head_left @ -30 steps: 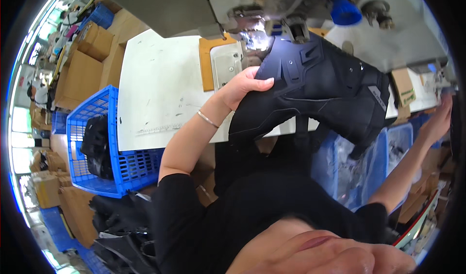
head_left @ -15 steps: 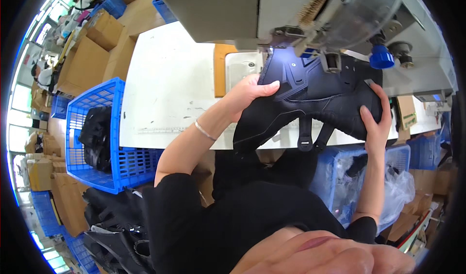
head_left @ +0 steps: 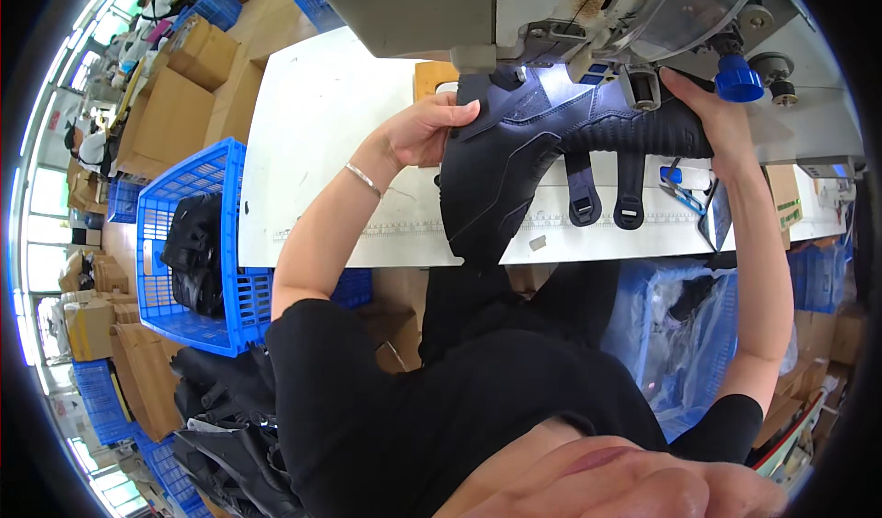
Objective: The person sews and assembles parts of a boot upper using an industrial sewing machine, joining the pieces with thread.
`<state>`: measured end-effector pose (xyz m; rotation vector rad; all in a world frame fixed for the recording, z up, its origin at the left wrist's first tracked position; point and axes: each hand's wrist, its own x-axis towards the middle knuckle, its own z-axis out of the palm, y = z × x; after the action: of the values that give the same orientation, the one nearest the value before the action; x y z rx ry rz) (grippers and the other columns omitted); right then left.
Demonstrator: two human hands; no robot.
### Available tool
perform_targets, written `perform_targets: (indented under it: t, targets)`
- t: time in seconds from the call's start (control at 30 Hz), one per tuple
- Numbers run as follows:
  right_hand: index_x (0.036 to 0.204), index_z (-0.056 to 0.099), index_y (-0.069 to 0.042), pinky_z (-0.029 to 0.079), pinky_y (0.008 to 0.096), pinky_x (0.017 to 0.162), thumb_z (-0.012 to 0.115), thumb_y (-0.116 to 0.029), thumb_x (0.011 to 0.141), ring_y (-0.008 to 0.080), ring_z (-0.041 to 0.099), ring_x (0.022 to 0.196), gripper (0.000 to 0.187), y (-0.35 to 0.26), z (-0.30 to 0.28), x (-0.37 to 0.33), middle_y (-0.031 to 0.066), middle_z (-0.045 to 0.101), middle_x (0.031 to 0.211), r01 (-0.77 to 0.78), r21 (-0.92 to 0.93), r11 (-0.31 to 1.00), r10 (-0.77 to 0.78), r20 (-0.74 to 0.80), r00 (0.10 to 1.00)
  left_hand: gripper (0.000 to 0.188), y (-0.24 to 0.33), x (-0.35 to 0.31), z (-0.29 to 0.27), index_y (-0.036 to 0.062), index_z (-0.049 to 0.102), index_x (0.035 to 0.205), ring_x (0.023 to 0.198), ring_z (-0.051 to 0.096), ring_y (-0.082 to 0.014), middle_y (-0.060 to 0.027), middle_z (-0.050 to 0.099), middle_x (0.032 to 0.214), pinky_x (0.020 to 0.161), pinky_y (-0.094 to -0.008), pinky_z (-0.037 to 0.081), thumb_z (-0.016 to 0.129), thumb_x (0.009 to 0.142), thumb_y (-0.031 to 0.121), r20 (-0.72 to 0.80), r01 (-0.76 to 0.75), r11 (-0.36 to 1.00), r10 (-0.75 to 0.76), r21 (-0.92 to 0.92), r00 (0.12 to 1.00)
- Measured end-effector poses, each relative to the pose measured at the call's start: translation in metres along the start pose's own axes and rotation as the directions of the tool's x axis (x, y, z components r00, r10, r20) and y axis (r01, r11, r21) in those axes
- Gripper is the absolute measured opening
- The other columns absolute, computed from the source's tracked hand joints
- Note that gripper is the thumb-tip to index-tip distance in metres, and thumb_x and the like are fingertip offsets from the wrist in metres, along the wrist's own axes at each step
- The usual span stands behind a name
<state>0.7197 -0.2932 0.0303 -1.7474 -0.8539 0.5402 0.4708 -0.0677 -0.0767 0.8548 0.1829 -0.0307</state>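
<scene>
A black boot upper (head_left: 501, 183) with stitched seams, a ribbed section and two hanging straps lies under the head of a sewing machine (head_left: 551, 40). My left hand (head_left: 418, 132) pinches its left edge, thumb on top and the fingers partly hidden beneath. At the right end my right hand (head_left: 721, 118) grips the upper, with the thumb along its far edge and most fingers out of sight. One strap (head_left: 582, 197) and a second strap (head_left: 629, 197) hang toward me, each with a slotted end. The machine's light falls on the upper's far part; the needle is hidden.
Blue-handled snips (head_left: 684, 197) lie on the white table (head_left: 322, 151) beside my right forearm. A blue crate (head_left: 234, 288) holding black pieces stands left. At lower right is a plastic-lined blue bin (head_left: 675, 353). Black pieces (head_left: 225, 426) are heaped at lower left; cardboard boxes (head_left: 161, 118) stand beyond.
The boot upper has turned and shifted away from me under the machine. My right hand has moved farther out along its right end. The straps and the snips now show plainly.
</scene>
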Motion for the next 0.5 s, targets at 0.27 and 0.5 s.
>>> perform_targets:
  t: [0.27,0.5]
  targets:
    - [0.107,0.059,0.004,0.045,0.0258,0.081,0.073,-0.022,0.074,0.0135,0.059,0.087,0.044,0.001,0.028,-0.037,0.0096,0.063,0.096,0.186,-0.021,0.982,-0.187,-0.156,0.97,0.044,0.012,-0.015,0.027,0.0009,0.052,0.12,0.095,0.063,-0.0168,-0.0098,0.062,0.108,0.084,-0.0293,0.053,0.069,0.081,0.015,-0.236,0.027,0.935,0.062,0.354,0.97]
    - [0.099,0.062,0.001,0.045,0.026,0.075,0.071,-0.02,0.075,0.0116,0.057,0.079,0.034,-0.01,0.035,-0.033,0.0058,0.064,0.088,0.144,0.033,0.989,-0.139,-0.135,0.981,0.042,0.03,-0.015,0.042,0.0028,0.053,0.12,0.094,0.063,-0.0166,-0.0105,0.062,0.107,0.08,-0.0278,0.054,0.067,0.081,0.01,-0.271,0.007,0.868,0.148,0.497,0.951]
